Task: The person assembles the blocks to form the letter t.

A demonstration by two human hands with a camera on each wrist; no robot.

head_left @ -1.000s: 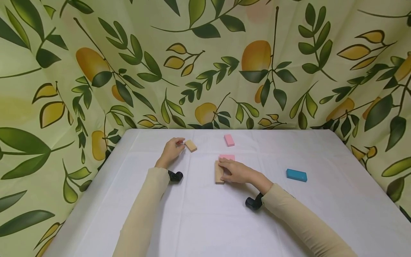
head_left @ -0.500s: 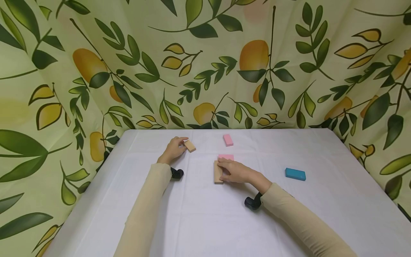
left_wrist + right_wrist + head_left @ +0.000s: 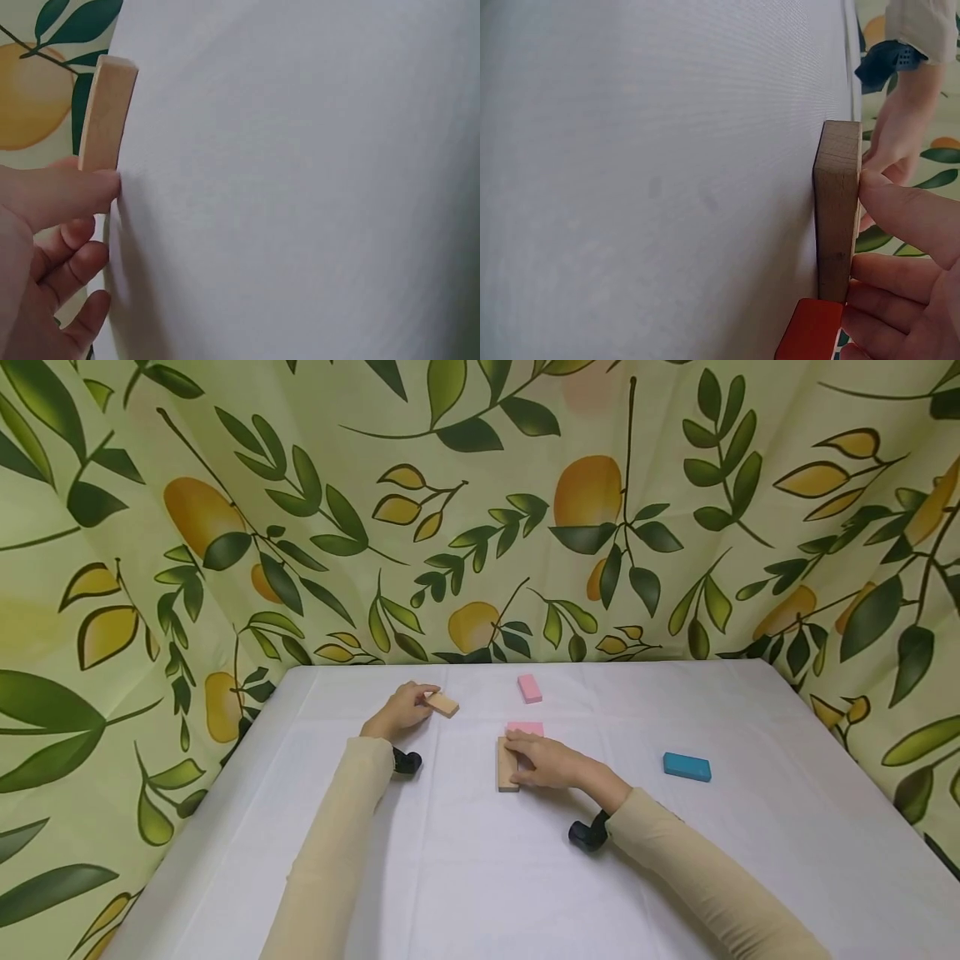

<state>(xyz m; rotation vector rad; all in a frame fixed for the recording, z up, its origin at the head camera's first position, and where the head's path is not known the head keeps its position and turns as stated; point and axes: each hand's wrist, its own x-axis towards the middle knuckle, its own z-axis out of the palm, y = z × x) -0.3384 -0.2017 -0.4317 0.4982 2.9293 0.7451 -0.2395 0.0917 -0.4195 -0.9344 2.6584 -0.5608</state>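
Note:
My left hand (image 3: pixel 397 710) pinches one end of a small pale wooden block (image 3: pixel 444 704) at the back left of the table; in the left wrist view the block (image 3: pixel 109 116) sticks up past the thumb. In the middle, a longer wooden block (image 3: pixel 506 770) lies flat. The thumb and fingertips of my right hand (image 3: pixel 551 762) rest on its upper face, fairly straight. Against its far end lies a pink block (image 3: pixel 527 727), partly hidden by that hand; a block (image 3: pixel 810 330) looks red there in the right wrist view.
Another pink block (image 3: pixel 529 688) lies near the back edge. To the right is a blue block (image 3: pixel 687 767). White cloth covers the table (image 3: pixel 465 877). A leaf-and-fruit patterned curtain (image 3: pixel 487 510) hangs behind and at both sides.
My left hand has closed its thumb and fingers on the small wooden block, which has turned and looks slightly lifted. The right hand stays on the longer block.

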